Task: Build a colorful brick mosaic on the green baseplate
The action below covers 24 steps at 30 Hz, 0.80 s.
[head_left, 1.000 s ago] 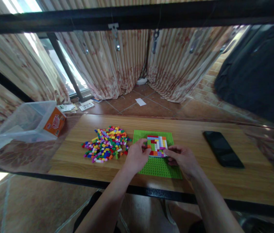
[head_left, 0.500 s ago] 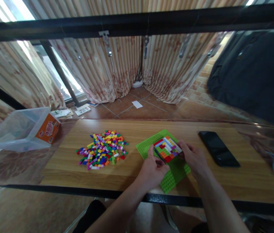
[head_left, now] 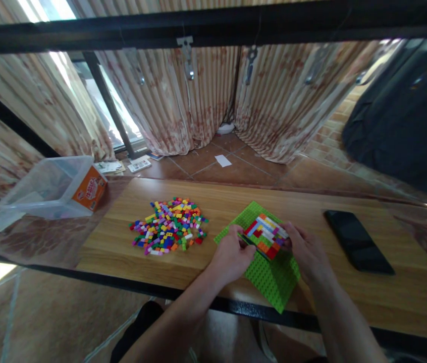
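Observation:
A multicoloured block of toy bricks, with red, orange, white, yellow and green tops, sits between my two hands over the green studded baseplate. My left hand grips its left side, thumb and fingers bent at the near left edge. On the opposite side, my right hand holds the right edge with its fingers partly hidden. The block looks slightly tilted; whether its underside touches the baseplate is hidden. Left of the baseplate lies a loose pile of small coloured bricks.
A black phone lies on the wooden tabletop to the right. At the far left stands a clear plastic bin with an orange label. A black bar crosses above the table, with curtains behind.
My view has swung slightly, shifting the scene. The left index finger, stretched along the block's edge before, is now bent in. The baseplate appears turned a little, its near corner further right.

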Tool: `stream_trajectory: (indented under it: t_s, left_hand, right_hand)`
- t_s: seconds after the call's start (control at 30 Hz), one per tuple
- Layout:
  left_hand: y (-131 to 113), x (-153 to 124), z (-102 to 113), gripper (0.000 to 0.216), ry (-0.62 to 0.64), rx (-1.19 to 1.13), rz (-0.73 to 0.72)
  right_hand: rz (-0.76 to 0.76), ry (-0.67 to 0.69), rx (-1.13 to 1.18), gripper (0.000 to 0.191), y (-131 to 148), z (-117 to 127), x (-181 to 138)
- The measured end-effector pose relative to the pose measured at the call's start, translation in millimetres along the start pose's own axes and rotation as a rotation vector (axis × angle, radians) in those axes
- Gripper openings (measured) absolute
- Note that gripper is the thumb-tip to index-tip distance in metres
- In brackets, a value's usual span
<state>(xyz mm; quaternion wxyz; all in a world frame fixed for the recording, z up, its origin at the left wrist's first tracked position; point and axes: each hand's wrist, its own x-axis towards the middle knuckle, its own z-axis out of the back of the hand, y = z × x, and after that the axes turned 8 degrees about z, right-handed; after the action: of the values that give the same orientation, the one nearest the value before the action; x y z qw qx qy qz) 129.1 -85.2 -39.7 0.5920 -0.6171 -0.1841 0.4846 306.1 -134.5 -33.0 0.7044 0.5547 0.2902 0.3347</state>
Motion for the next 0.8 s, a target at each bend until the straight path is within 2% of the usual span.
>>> stream_trajectory:
  t_s: [0.23, 0.5, 0.6, 0.7, 0.8]
  left_hand:
    - [-7, -4, 35, 0.038, 0.02, 0.206, -0.088]
    - [-13, -16, 48, 0.035, -0.054, 0.334, -0.09]
    - [-13, -16, 59, 0.029, -0.074, 0.345, -0.109]
    - [-13, -15, 83, 0.025, -0.132, 0.368, -0.151]
    - [-13, -16, 118, 0.025, -0.273, 0.428, -0.124]
  right_hand:
    - [0.022, 0.023, -0.021, 0.04, 1, -14, -3]
    - [0.013, 0.07, 0.026, 0.028, 1, -30, -2]
    - [0.017, 0.067, 0.039, 0.027, 3, -37, -1]
    - [0.026, 0.08, 0.005, 0.027, 6, -44, -1]
    - [0.05, 0.084, -0.025, 0.027, 7, -49, -1]
